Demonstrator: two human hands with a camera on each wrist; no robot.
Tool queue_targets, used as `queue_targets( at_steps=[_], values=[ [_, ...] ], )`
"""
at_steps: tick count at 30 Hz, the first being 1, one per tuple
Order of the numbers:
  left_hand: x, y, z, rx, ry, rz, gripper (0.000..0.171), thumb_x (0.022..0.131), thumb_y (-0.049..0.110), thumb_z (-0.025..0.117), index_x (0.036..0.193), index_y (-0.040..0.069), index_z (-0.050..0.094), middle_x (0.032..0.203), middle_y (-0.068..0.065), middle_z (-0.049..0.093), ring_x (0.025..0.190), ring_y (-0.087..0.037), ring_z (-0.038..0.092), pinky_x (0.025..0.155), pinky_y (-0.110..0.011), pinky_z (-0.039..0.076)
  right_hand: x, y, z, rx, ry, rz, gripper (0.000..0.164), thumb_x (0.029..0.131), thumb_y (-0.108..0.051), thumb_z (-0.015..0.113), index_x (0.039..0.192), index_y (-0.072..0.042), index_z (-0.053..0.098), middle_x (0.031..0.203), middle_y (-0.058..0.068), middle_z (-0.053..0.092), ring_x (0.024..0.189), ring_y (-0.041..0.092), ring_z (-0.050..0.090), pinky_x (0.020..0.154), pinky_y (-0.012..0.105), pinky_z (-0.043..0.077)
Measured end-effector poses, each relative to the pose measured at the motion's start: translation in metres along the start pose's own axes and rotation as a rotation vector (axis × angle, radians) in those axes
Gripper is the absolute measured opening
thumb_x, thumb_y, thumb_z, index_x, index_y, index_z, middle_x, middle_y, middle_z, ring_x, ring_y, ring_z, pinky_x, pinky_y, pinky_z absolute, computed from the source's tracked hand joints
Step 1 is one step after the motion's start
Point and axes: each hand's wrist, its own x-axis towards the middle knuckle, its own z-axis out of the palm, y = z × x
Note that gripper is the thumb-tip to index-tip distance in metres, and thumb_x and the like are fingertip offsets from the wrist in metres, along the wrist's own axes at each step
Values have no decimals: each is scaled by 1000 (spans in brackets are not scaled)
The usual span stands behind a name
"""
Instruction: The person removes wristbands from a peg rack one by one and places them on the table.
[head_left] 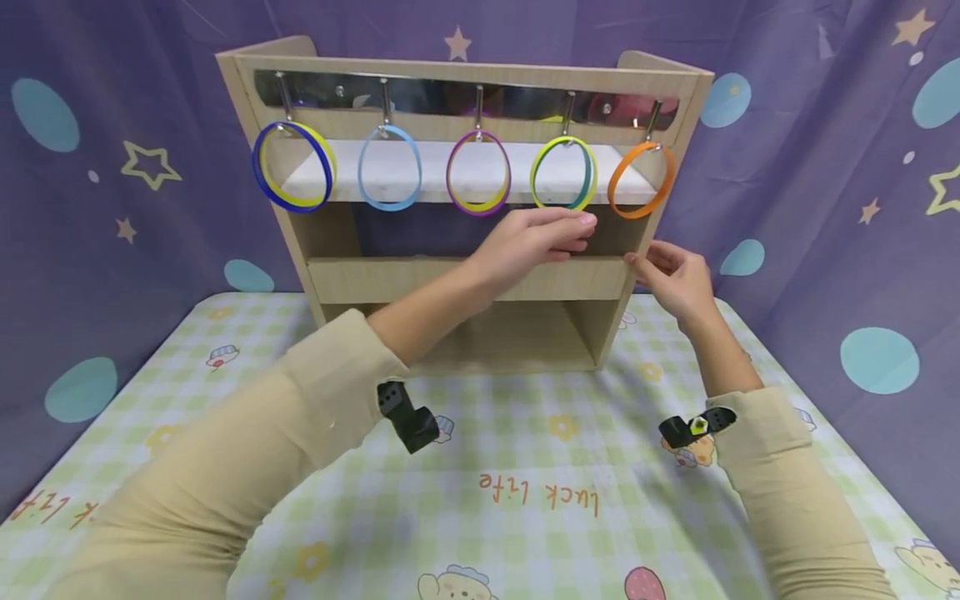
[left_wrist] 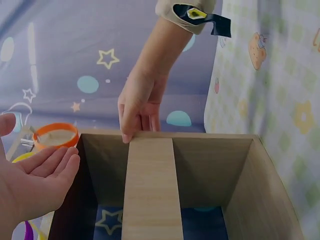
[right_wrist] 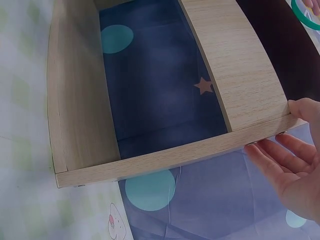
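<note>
A wooden shelf rack stands with several metal hooks along its top strip, each bearing loops. From left to right hang a dark blue ring with a yellow one, a light blue ring, a purple ring with a yellow one, a yellow-green ring with a teal one, and an orange ring. My left hand has its fingers extended, just below the yellow-green ring; whether it touches is unclear. At the rack's right side panel, my right hand pinches the edge between thumb and fingers.
A checked tablecloth covers the table under the rack. Purple patterned curtain surrounds the back and sides. Each cuff carries a black wrist camera, such as the left one. A white shelf lies behind the rings.
</note>
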Motion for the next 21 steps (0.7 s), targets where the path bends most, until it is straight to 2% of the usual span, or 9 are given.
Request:
queue_targets(
  at_steps=[5,11,14,21],
  values=[
    [9,1,11,35,9,0,45,96,27,56,136,6,54,139,-7,57,126,-20,57,103,-24,52,-1,0,-1,-20,-7,6,53,90,-27,66,129,7,55,80,-29,62,77,-12,62,73,9,58],
    [17,-1,26,100,52,13,52,94,33,59,141,14,49,143,1,54,127,-15,55,106,-29,50,-2,-1,-1,-25,-9,-8,53,90,-27,66,130,7,55,79,-31,61,77,-12,62,71,8,57],
    [21,-3,32,101,99,27,52,93,32,61,140,15,50,143,1,54,129,-12,53,106,-27,49,-1,0,0,-17,-9,-15,53,90,-26,66,129,7,55,79,-31,62,77,-12,62,71,8,57],
    [30,-6,51,93,288,43,48,91,26,65,135,11,54,133,-3,63,121,-11,61,97,-15,52,-2,-1,-1,-28,-3,-14,54,90,-29,66,130,6,55,81,-29,61,78,-12,62,74,11,58]
  ],
)
